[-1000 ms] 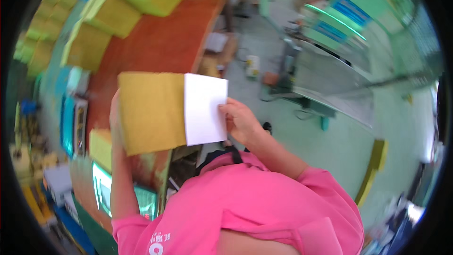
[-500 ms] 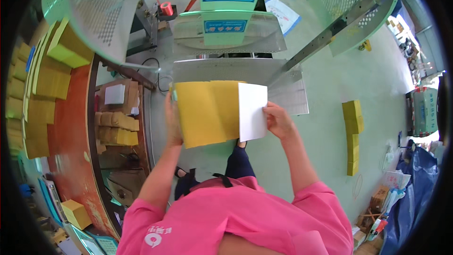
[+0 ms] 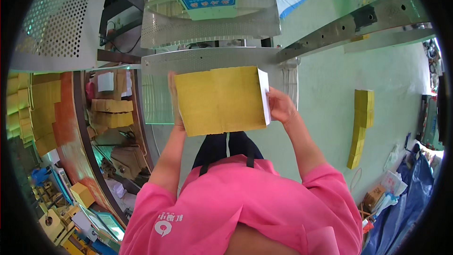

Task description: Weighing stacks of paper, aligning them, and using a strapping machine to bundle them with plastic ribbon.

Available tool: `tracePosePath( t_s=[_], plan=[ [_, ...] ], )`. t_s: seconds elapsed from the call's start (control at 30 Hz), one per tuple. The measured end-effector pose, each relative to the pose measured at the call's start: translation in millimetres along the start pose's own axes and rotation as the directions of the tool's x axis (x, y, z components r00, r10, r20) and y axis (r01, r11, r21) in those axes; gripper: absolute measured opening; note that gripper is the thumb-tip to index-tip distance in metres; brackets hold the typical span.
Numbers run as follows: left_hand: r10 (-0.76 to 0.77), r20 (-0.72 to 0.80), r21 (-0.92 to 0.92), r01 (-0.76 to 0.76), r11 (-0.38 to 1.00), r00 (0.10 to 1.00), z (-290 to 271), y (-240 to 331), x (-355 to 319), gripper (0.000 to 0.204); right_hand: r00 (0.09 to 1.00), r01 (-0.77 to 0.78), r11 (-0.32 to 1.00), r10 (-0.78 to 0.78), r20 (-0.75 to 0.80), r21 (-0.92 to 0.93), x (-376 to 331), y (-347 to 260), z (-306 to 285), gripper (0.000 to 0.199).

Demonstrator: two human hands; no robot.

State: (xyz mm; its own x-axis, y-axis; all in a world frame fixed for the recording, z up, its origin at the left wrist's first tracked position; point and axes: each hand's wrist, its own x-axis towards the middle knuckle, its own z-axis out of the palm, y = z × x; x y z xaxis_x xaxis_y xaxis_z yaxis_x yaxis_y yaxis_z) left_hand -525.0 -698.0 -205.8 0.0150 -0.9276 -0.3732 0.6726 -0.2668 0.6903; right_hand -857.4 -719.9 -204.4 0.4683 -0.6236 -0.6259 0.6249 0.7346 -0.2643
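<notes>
Between my hands, in front of my body, is a broad yellow paper sheet or stack of sheets (image 3: 222, 101), its wide face toward me. A white sheet or board (image 3: 264, 95) shows as a narrow strip along its right edge. My left hand (image 3: 176, 104) is at the yellow paper's left edge, fingers upright and partly hidden behind it. My right hand (image 3: 281, 106) grips the right side at the white strip, thumb in front. How thick the yellow paper is, I cannot tell.
A metal machine with a perforated tray (image 3: 212, 57) stands just beyond the paper. Its slotted metal arm (image 3: 349, 26) reaches right. At left, a reddish table (image 3: 66, 113) bears yellow paper stacks (image 3: 45, 108), beside a shelf of bundles (image 3: 112, 113). Yellow blocks (image 3: 361, 127) line the floor at right.
The white piece has slid left behind the yellow paper, leaving only a narrow strip showing. My view has moved closer to the machine, and the yellow face now looks flatter and wider.
</notes>
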Motion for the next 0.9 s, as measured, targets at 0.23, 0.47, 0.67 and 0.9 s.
tracePosePath(
  t_s=[0.23, 0.47, 0.67, 0.9],
  plan=[
    [0.147, 0.084, 0.725, -0.161, 0.669, 0.986, -28.0, 8.6, -2.6, 0.043, 0.998, -0.023, 0.907, -0.007, -0.069, -0.421, 9.3, -8.1, 10.9, 0.043],
    [-0.032, -0.06, 0.489, 0.057, 0.871, 0.998, -2.0, 23.5, -24.8, 0.048, 0.895, 0.209, 0.805, -0.386, -0.223, -0.555, 11.9, 18.3, 23.2, 0.052],
    [-0.171, -0.064, 0.236, 0.182, 0.955, 0.983, -8.7, 25.9, -33.1, 0.056, 0.853, 0.265, 0.778, -0.464, -0.239, -0.569, 13.8, 26.7, 22.4, 0.055],
    [-0.155, -0.099, 0.298, 0.178, 0.938, 0.983, 1.4, 24.8, -38.1, 0.06, 0.648, 0.227, 0.343, -0.752, -0.122, -0.912, 19.3, 36.7, 25.4, 0.058]
  ],
)
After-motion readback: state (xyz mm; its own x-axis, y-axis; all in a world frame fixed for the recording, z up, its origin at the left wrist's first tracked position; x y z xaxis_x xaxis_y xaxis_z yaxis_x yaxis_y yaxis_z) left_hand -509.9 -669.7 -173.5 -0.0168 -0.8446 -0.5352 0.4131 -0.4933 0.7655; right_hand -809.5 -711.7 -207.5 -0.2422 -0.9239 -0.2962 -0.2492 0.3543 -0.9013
